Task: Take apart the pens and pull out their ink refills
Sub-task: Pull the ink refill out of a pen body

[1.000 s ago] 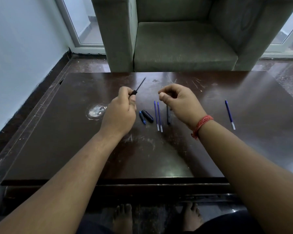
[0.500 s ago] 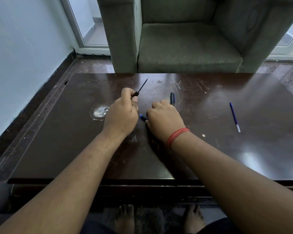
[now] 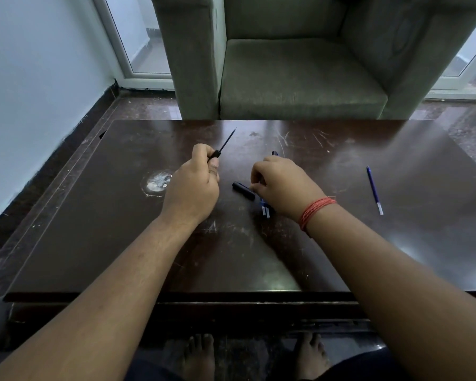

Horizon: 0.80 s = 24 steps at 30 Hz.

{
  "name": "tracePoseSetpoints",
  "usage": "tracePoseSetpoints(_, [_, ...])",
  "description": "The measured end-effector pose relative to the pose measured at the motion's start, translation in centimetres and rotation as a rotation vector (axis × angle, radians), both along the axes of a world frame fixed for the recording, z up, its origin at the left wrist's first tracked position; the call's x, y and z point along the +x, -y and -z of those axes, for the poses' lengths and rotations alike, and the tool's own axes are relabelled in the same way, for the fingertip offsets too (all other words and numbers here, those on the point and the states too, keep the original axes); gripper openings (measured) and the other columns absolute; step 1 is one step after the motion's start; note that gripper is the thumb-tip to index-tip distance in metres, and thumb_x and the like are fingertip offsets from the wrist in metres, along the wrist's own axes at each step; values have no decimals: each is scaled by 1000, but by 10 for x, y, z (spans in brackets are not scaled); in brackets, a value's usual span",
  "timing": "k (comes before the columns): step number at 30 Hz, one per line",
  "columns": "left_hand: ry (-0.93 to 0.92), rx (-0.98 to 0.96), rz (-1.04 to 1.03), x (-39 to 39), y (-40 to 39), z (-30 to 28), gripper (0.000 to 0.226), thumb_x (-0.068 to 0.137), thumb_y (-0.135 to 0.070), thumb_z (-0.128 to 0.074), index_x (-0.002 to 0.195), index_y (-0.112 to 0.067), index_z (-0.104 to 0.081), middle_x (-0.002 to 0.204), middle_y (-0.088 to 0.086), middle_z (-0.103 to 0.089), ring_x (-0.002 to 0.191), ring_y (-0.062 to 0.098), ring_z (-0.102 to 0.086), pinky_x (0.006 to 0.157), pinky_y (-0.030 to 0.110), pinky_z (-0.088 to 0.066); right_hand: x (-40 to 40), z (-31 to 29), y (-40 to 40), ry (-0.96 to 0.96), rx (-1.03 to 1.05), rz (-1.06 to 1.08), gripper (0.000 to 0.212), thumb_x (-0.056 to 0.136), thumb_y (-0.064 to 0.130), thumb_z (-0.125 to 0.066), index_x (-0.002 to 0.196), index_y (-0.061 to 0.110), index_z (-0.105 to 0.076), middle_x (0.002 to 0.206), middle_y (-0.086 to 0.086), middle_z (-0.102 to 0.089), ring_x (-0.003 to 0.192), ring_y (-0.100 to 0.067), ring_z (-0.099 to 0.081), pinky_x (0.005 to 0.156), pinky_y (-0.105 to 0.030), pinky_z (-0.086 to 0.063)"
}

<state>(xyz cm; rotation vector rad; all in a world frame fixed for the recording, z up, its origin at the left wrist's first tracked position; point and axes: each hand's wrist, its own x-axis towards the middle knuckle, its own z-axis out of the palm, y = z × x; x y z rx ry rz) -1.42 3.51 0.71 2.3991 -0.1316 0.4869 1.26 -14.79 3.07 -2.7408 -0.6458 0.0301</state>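
My left hand (image 3: 191, 188) grips a black pen section (image 3: 215, 155); its thin dark refill (image 3: 228, 140) sticks out up and to the right. My right hand (image 3: 282, 188) hovers low over the loose parts with fingers curled, fingertips pinching what looks like a small blue pen piece (image 3: 252, 187). A black cap (image 3: 243, 191) lies on the table just left of those fingertips. Two blue refills (image 3: 265, 210) poke out from under the right palm. The end of a dark barrel (image 3: 274, 153) shows beyond the knuckles. Another blue refill (image 3: 374, 189) lies apart at the right.
The parts lie on a dark brown scratched table (image 3: 121, 229) with a white worn patch (image 3: 157, 182) left of my left hand. A grey-green armchair (image 3: 300, 78) stands against the far edge. My bare feet show below the near edge.
My right hand came down from mid-air onto the parts, then shifted right, uncovering the black cap. The small blue piece no longer lies left of the cap. My left hand stayed put.
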Motion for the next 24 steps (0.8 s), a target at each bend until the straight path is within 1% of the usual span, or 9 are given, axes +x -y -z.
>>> tracePoseSetpoints(5, [-14,5,6,1,-1,2,13,105,-27,-34,106,-19,-43,80,1,-62,69,21,-58,63,50,-51,10,-10,27,-20,-158,42,15,90,27,-68,86,15,-61,89,-2,-62,88,-24,-59,72,-32,-47])
tracePoseSetpoints(7, [-13,4,7,1,0,2,13,105,-28,-33,105,-19,-43,80,1,-62,69,21,-58,62,50,-51,11,-10,39,-103,-208,12,12,85,26,-72,87,19,-61,87,1,-60,87,-22,-58,71,-32,-47])
tracePoseSetpoints(10, [-15,24,12,1,2,1,14,105,-27,-33,106,-18,-44,80,0,-62,70,21,-58,62,48,-51,9,-5,46,-213,-298,-29,18,82,29,-75,88,22,-60,90,3,-58,86,-20,-55,70,-32,-46])
tracePoseSetpoints(15, [-14,40,19,-1,2,1,14,106,-26,-34,106,-17,-44,79,1,-62,67,20,-57,59,44,-49,10,-2,45,-238,-317,-36,15,85,29,-71,82,23,-58,87,0,-59,85,-24,-58,70,-33,-48])
tracePoseSetpoints(17, [-17,48,18,-1,2,2,14,106,-26,-34,106,-17,-44,79,1,-62,68,21,-58,60,45,-50,10,-5,47,-223,-296,-39,13,87,29,-69,85,20,-61,85,0,-60,85,-24,-58,70,-32,-47])
tracePoseSetpoints(19, [-30,56,16,0,3,2,15,106,-27,-34,108,-17,-44,80,0,-62,68,22,-58,61,46,-50,10,-10,51,-175,-194,-29,13,88,28,-68,92,16,-65,88,-2,-65,85,-23,-60,73,-33,-49])
tracePoseSetpoints(20, [-39,56,16,0,3,2,14,106,-27,-34,108,-17,-44,80,0,-63,69,22,-58,62,47,-50,10,-13,53,-162,-89,-9,12,88,26,-68,93,16,-65,87,-1,-68,83,-22,-62,74,-34,-51])
tracePoseSetpoints(22, [-57,55,24,0,4,2,14,106,-27,-34,109,-18,-44,81,1,-63,70,24,-59,63,46,-50,10,-17,55,-229,226,43,9,88,21,-70,91,14,-65,80,-3,-72,75,-19,-67,68,-34,-55])
tracePoseSetpoints(24, [-68,66,42,-1,6,2,14,106,-27,-35,109,-18,-44,82,1,-63,71,24,-59,61,44,-49,10,-19,56,-304,555,76,7,88,11,-70,90,8,-64,75,-11,-72,67,-20,-67,60,-33,-56])
